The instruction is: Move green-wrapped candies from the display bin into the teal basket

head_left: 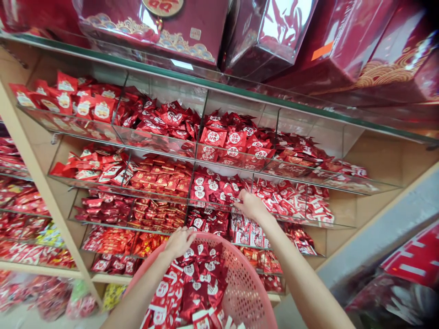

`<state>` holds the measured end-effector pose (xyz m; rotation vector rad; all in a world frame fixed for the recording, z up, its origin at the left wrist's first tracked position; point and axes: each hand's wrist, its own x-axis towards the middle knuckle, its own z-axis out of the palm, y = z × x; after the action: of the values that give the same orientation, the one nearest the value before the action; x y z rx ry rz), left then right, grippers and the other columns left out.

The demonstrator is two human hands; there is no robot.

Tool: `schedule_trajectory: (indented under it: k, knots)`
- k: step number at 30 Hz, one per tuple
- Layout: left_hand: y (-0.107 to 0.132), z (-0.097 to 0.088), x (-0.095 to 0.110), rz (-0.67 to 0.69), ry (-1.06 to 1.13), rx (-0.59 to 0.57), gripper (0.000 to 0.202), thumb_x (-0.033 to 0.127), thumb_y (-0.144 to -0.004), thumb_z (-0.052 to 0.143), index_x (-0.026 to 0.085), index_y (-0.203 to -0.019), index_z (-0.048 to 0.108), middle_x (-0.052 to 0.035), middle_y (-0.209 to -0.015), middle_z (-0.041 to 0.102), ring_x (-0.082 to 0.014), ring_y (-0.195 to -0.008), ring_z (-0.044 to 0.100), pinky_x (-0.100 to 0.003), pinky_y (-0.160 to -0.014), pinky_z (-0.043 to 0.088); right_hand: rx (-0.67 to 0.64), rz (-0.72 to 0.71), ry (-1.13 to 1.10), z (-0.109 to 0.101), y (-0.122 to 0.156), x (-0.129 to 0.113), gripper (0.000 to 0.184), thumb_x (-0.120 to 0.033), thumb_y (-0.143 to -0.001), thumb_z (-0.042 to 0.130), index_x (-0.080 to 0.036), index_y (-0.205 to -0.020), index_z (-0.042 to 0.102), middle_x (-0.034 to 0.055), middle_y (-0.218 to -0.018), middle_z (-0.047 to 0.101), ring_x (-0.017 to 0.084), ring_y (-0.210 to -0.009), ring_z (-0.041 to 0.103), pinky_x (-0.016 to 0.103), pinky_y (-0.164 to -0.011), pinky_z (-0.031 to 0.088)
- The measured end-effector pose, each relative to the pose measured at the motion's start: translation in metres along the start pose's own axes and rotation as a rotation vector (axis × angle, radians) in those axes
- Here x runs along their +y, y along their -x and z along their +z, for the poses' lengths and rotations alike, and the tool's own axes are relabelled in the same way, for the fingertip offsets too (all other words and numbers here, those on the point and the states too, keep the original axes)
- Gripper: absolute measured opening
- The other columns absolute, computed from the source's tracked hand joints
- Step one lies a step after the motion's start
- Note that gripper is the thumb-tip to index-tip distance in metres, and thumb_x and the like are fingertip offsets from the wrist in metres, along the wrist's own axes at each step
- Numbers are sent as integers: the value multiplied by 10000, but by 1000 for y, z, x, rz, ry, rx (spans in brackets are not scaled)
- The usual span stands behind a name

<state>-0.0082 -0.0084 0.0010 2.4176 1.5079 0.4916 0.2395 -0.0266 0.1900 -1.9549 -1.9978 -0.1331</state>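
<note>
A pink perforated plastic basket (245, 288) full of red foil candy packets (197, 285) sits low in front of me. My left hand (179, 241) grips the basket's far rim with curled fingers. My right hand (251, 205) reaches into the second glass shelf, fingers closed among red packets with white round labels (214, 187); what it holds is hidden.
Tiered glass shelves (164, 141) with dividers hold heaps of red packets. Large red gift boxes (270, 32) stand on the top glass shelf. A wooden upright (41, 183) borders more candy shelves at left. A grey ledge (387, 228) runs at right.
</note>
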Motion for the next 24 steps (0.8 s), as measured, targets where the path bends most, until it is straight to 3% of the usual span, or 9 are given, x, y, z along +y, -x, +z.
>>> schedule_trajectory:
  k: [4, 9, 13, 16, 21, 24]
  knots:
    - [1, -2, 2, -7, 0, -7, 514, 486, -901, 235, 213, -1135, 602, -80, -1057, 628, -214, -988, 564, -332, -951, 344, -265, 38, -66, -7, -22, 0, 106, -252, -685, 641, -192, -641, 565, -27, -399, 527, 140, -443, 544, 232, -494, 342]
    - [1, -1, 2, 11, -17, -1, 517, 486, -905, 221, 218, -1127, 603, -74, -1029, 631, -205, -961, 570, -326, -948, 349, -343, 8, -95, -9, -36, -2, 287, -151, -585, 678, -203, -424, 446, -68, -292, 427, 101, -355, 482, 213, -450, 330]
    - [1, 0, 2, -4, -23, 5, 527, 502, -903, 221, 216, -1124, 604, -72, -1035, 631, -203, -972, 569, -320, -951, 350, -348, -9, -140, -2, -37, 1, 257, -112, -592, 654, -200, -477, 442, -79, -295, 443, 98, -328, 496, 196, -432, 332]
    - [0, 1, 1, -5, -19, 1, 526, 509, -902, 229, 216, -1154, 586, -74, -1079, 627, -208, -1018, 553, -325, -978, 329, -350, -17, -243, 0, -36, 8, 215, -182, -626, 661, -195, -548, 460, -71, -352, 501, 108, -346, 535, 185, -413, 335]
    - [0, 1, 0, -2, -18, -7, 542, 515, -901, 226, 200, -1139, 596, -87, -1057, 632, -224, -1013, 551, -338, -954, 348, -404, -72, -543, -23, -30, 16, 274, -352, -643, 686, -183, -658, 471, -53, -476, 563, 122, -397, 580, 181, -399, 352]
    - [1, -1, 2, 11, -24, -2, 535, 504, -905, 219, 202, -1120, 605, -86, -1022, 632, -222, -975, 561, -341, -932, 360, -372, -168, -638, -35, -12, 7, 300, -426, -696, 644, -181, -736, 475, -38, -569, 580, 112, -453, 590, 193, -433, 389]
